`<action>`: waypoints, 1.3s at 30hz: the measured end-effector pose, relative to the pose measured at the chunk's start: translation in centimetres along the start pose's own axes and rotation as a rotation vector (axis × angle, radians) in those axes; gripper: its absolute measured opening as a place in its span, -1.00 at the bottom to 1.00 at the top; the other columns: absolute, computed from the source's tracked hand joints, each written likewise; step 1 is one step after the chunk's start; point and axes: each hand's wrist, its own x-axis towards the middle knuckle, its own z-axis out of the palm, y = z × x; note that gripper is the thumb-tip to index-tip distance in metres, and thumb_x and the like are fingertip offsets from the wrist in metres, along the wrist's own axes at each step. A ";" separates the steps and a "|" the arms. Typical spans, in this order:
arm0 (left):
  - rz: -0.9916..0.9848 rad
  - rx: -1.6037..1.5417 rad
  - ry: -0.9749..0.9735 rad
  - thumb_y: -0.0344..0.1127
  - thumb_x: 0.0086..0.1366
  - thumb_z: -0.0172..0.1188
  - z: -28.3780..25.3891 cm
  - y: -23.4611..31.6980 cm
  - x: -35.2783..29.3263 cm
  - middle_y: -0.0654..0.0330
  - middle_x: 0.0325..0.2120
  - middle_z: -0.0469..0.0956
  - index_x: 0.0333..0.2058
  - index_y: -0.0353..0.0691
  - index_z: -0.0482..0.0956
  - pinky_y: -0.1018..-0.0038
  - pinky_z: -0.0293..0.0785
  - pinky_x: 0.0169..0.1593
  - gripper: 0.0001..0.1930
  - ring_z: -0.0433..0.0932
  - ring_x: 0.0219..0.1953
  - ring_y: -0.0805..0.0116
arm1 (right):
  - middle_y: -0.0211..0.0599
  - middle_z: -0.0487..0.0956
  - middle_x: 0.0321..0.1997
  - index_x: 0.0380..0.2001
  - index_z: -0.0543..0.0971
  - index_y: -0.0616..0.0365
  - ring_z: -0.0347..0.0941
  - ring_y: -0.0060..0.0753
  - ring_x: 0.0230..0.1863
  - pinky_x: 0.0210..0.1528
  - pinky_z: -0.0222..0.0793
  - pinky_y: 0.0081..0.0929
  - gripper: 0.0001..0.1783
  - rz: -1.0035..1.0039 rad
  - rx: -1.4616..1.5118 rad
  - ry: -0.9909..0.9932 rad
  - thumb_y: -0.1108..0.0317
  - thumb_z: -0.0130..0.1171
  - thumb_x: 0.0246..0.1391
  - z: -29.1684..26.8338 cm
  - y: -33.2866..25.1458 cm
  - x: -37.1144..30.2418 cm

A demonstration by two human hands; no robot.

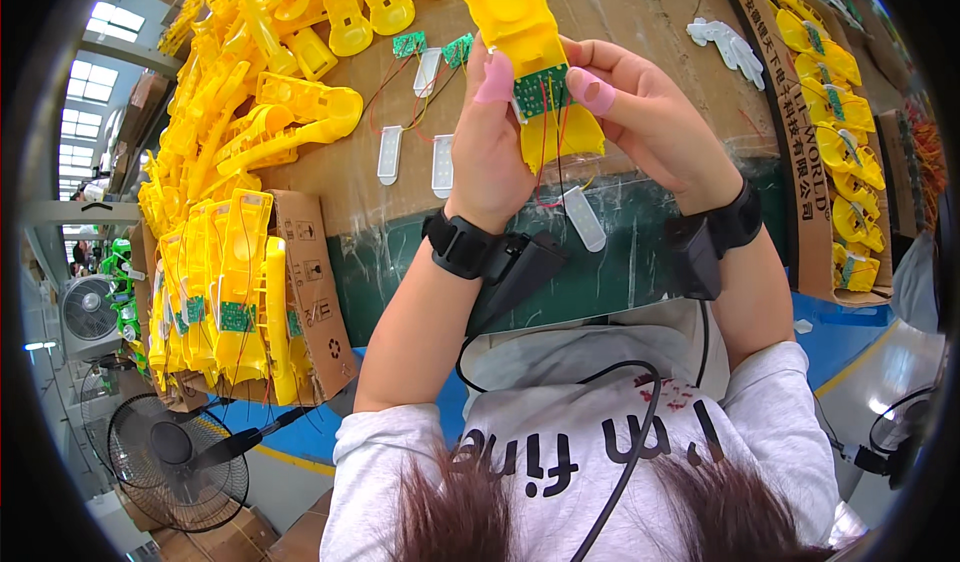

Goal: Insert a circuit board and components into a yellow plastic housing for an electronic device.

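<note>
Both hands hold a long yellow plastic housing [505,12] upright above the table. Against its lower part lies a green circuit board [541,92], with red, black and yellow wires hanging from it. My left hand [493,157] grips the left edge, its thumb wrapped in pink tape beside the board. On the other side my right hand [655,112] closes round the right edge, its pink-taped thumb at the board's corner. Below, the wires trail toward a white LED panel [585,219] on the green table edge. Fingers behind the housing are partly hidden.
Yellow housings [260,122] are heaped at the left, above a carton [305,292] filled with more. White LED panels [390,155] and small green boards [408,45] lie on the cardboard-covered table [640,12]. A white glove [728,50] and another carton [790,152] are at the right.
</note>
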 end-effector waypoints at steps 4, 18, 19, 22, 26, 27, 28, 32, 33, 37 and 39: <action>0.109 0.131 -0.005 -0.06 0.32 -0.29 0.3 -0.1 0.2 0.12 -0.17 0.41 -0.03 -0.20 0.23 0.38 0.38 -0.06 -0.60 0.43 -0.13 0.31 | -0.32 0.47 -0.18 -0.16 0.38 0.26 0.40 -0.64 -0.21 -0.16 0.35 -0.67 -0.66 -0.284 -0.217 0.112 0.32 0.13 0.02 0.0 0.9 0.4; 0.173 0.228 0.001 -0.09 0.32 -0.34 0.4 -0.7 0.4 0.09 -0.16 0.39 -0.02 -0.19 0.19 0.39 0.35 -0.04 -0.62 0.41 -0.12 0.30 | -0.28 0.45 -0.22 -0.48 0.49 0.33 0.39 -0.56 -0.22 -0.19 0.37 -0.63 -0.84 -0.391 -0.390 0.129 0.42 0.18 -0.05 0.0 1.0 0.4; 0.178 0.223 0.000 -0.09 0.32 -0.35 0.3 -0.8 0.4 0.09 -0.16 0.39 -0.02 -0.19 0.20 0.39 0.35 -0.05 -0.61 0.41 -0.12 0.30 | -0.28 0.43 -0.22 -0.52 0.49 0.34 0.39 -0.55 -0.19 -0.19 0.37 -0.63 -0.84 -0.450 -0.430 0.148 0.43 0.18 -0.06 0.0 1.0 0.4; 0.178 0.207 0.005 -0.07 0.33 -0.35 0.5 -0.8 0.2 0.10 -0.16 0.39 -0.03 -0.20 0.21 0.40 0.34 -0.05 -0.61 0.41 -0.12 0.31 | -0.29 0.39 -0.25 -0.57 0.47 0.33 0.36 -0.54 -0.14 -0.16 0.35 -0.61 -0.85 -0.433 -0.297 0.202 0.46 0.16 -0.07 0.9 1.3 0.1; 0.184 0.205 -0.004 -0.06 0.33 -0.35 0.6 -1.0 0.1 0.10 -0.16 0.39 -0.04 -0.21 0.22 0.41 0.35 -0.06 -0.60 0.41 -0.12 0.31 | -0.30 0.39 -0.25 -0.59 0.46 0.32 0.34 -0.52 -0.11 -0.13 0.33 -0.58 -0.86 -0.361 -0.226 0.230 0.47 0.15 -0.07 1.2 1.4 -0.1; 0.192 0.197 0.016 -0.05 0.33 -0.35 0.8 -1.0 0.1 0.11 -0.17 0.40 -0.05 -0.21 0.23 0.42 0.36 -0.06 -0.60 0.41 -0.12 0.31 | -0.31 0.38 -0.24 -0.58 0.46 0.32 0.33 -0.51 -0.10 -0.12 0.32 -0.56 -0.86 -0.371 -0.217 0.222 0.47 0.15 -0.07 1.0 1.5 -0.1; 0.200 0.189 0.035 -0.04 0.33 -0.35 0.9 -1.1 0.1 0.11 -0.17 0.40 -0.05 -0.21 0.24 0.42 0.36 -0.07 -0.59 0.41 -0.13 0.32 | -0.31 0.38 -0.23 -0.58 0.45 0.31 0.33 -0.51 -0.08 -0.12 0.31 -0.54 -0.87 -0.382 -0.207 0.214 0.47 0.14 -0.07 1.0 1.6 0.0; 0.198 0.165 0.043 -0.03 0.33 -0.35 0.7 -1.3 0.1 0.11 -0.17 0.39 -0.03 -0.20 0.20 0.42 0.36 -0.07 -0.58 0.41 -0.13 0.30 | -0.33 0.37 -0.24 -0.56 0.44 0.30 0.33 -0.52 -0.12 -0.15 0.35 -0.54 -0.88 -0.396 -0.172 0.229 0.48 0.13 -0.06 1.4 2.2 0.1; 0.226 0.184 0.041 -0.05 0.32 -0.30 0.7 -1.4 0.1 0.12 -0.18 0.38 -0.02 -0.20 0.17 0.42 0.36 -0.07 -0.60 0.41 -0.14 0.30 | -0.34 0.37 -0.26 -0.55 0.44 0.30 0.34 -0.52 -0.12 -0.17 0.37 -0.55 -0.88 -0.445 -0.231 0.231 0.48 0.12 -0.04 1.6 2.1 0.1; 0.298 0.411 0.094 -0.14 0.28 -0.11 1.5 -1.2 0.2 0.12 -0.20 0.37 0.00 -0.19 0.11 0.45 0.37 -0.09 -0.61 0.40 -0.18 0.33 | -0.38 0.37 -0.31 -0.56 0.43 0.28 0.36 -0.49 -0.12 -0.23 0.43 -0.54 -0.88 -0.529 -0.332 0.227 0.48 0.10 -0.02 1.4 2.3 0.3; 0.306 0.402 0.094 -0.16 0.26 -0.07 1.4 -1.2 0.3 0.12 -0.20 0.37 -0.01 -0.18 0.12 0.46 0.37 -0.10 -0.61 0.40 -0.19 0.36 | -0.37 0.37 -0.31 -0.56 0.43 0.28 0.37 -0.48 -0.11 -0.22 0.42 -0.56 -0.87 -0.502 -0.380 0.235 0.47 0.09 0.00 1.3 2.2 0.2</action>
